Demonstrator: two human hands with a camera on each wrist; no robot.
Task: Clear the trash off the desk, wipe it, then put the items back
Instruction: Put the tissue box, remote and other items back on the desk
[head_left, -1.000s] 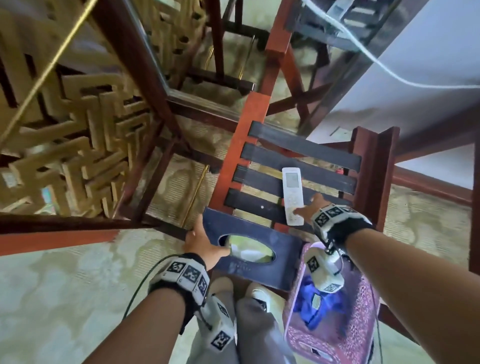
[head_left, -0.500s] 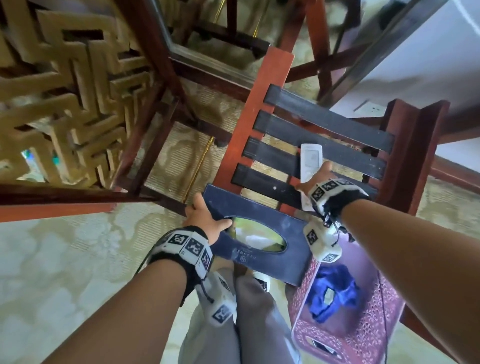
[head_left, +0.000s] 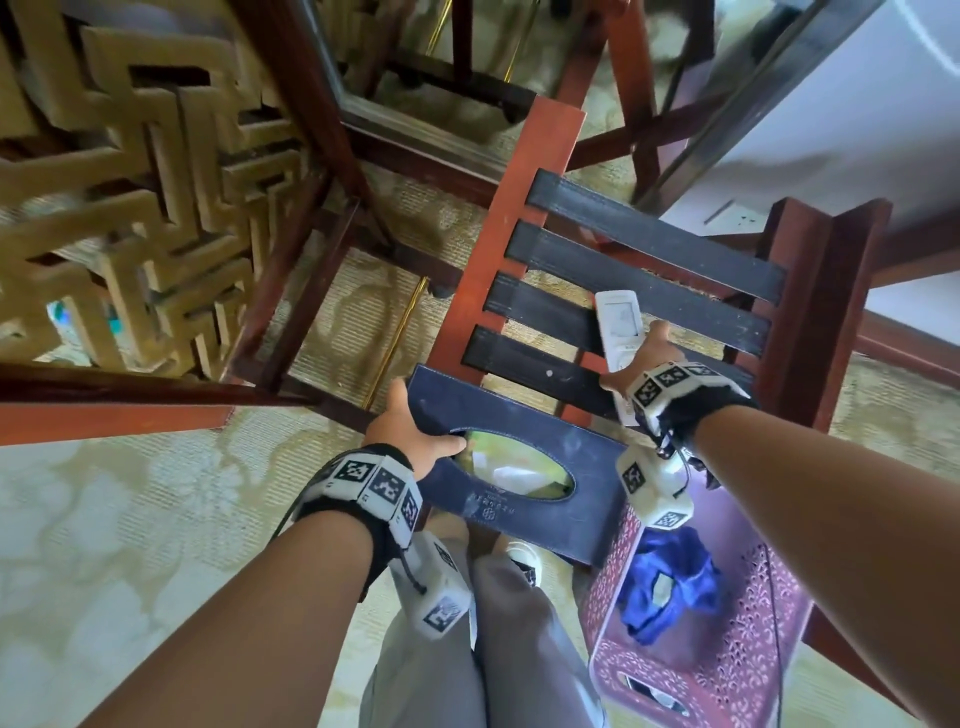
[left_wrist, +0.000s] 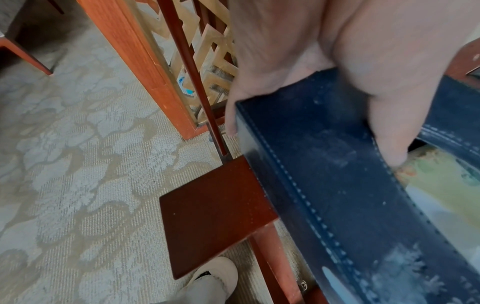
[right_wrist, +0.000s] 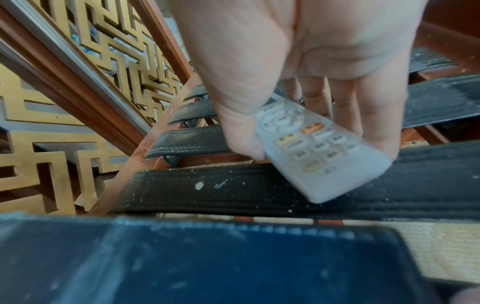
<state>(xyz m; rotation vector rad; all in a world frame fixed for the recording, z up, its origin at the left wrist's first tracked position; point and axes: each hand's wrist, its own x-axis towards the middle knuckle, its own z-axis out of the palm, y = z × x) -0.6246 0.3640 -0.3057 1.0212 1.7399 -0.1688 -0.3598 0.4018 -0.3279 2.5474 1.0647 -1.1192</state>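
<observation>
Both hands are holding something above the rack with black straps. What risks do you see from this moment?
1. The right hand pinches the white remote only by its edges; it might slip through the gaps between the black straps.
2. The left hand holds the dark blue tissue box by one end, thumb at the opening, so the box could tip.
3. The box looks dusty, so the grip may slide.

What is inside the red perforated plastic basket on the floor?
Inside the red perforated plastic basket lies a crumpled blue cloth with a small pale patch on it. The right forearm and the wrist camera cover the upper part of the basket, so anything there is hidden.
</observation>
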